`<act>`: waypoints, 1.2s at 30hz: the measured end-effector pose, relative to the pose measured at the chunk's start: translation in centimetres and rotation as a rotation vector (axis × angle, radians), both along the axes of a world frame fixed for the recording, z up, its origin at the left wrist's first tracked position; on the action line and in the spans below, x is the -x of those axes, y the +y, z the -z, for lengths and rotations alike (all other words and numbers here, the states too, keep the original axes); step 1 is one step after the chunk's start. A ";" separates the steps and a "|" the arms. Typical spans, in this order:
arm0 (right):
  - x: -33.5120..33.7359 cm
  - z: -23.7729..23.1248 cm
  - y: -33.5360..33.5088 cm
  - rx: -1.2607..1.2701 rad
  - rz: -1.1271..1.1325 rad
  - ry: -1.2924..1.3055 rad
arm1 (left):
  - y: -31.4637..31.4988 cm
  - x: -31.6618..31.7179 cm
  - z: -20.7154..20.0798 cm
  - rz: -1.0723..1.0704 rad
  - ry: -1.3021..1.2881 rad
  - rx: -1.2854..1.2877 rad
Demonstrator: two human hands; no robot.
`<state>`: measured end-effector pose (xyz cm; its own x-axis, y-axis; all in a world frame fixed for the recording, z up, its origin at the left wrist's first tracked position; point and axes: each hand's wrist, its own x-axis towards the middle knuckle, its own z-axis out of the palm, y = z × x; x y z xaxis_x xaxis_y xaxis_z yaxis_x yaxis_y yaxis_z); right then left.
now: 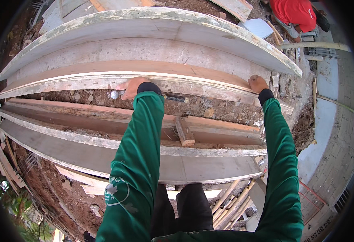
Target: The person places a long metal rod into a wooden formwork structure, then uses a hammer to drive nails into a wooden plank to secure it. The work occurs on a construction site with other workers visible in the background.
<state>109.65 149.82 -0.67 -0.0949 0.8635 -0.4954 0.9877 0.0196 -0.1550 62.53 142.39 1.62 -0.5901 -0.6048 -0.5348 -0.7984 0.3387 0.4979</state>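
My left hand (131,87) is closed round a hammer beside the upper edge of a long wooden formwork board (209,87). The hammer's round silver head (114,94) shows between finger and thumb. Its dark handle (176,98) emerges on the other side of my wrist, partly hidden by the sleeve. Farther right, my right hand (258,83) has its fingers curled over the same board's edge. Beyond this board stands a taller panel (152,28), with a pale trough between them. Thin nails (186,60) stick up along the board's inner side.
Nearer me runs a second board trough (84,131) with a short wooden block (183,131) across it. Rubble and soil (217,107) lie between the troughs. A person in a red shirt (293,15) bends at the far right. Poles (235,203) lie near my legs.
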 end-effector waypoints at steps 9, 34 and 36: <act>0.5 1.9 0.9 -0.002 0.061 0.183 | -0.8 0.0 -0.2 0.086 0.095 0.026; 8.2 -44.3 -17.0 -0.057 -0.006 0.194 | -20.0 8.7 -12.4 -0.011 -0.007 -1.350; 8.7 -46.4 -17.6 -0.028 -0.030 0.238 | -23.0 13.7 -17.6 0.026 0.056 -1.385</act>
<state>100.93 132.24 45.74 -0.2319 0.8718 -0.4315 0.9222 0.0559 -0.3827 48.81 119.38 19.25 -0.6335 0.4055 -0.6590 -0.7674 -0.4385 0.4678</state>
